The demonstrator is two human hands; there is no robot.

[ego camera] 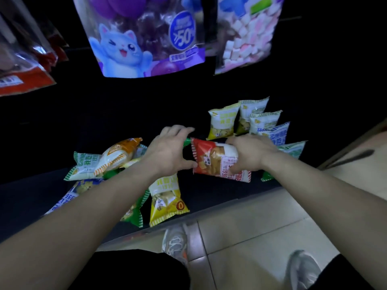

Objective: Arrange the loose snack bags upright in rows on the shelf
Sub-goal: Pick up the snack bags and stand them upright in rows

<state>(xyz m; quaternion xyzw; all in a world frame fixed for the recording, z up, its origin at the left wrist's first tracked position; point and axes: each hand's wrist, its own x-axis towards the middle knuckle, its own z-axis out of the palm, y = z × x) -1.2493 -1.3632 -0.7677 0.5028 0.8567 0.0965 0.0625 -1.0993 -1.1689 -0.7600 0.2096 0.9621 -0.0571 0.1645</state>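
Seen from the head camera, a red snack bag [217, 162] is held level just above the dark shelf [219, 191]. Its near end is clasped by the left grip [169, 151] and its far end is pinched by the right grip [251, 155], thumb on the front. It appears to be being steadied so it can be turned upright and added to the row. Behind and to the right of the red bag, a row of standing bags [251, 122] is already lined up. To its left a heap of loose bags [109, 162] lies flat, and below it a yellow bag [167, 199] rests at the shelf's front edge. High above the red bag, a cat-printed pouch [142, 38] and a marshmallow pouch [247, 38] are hung in the dim display. A pale tiled floor [261, 222] and grey shoes [176, 241] are seen beneath it.
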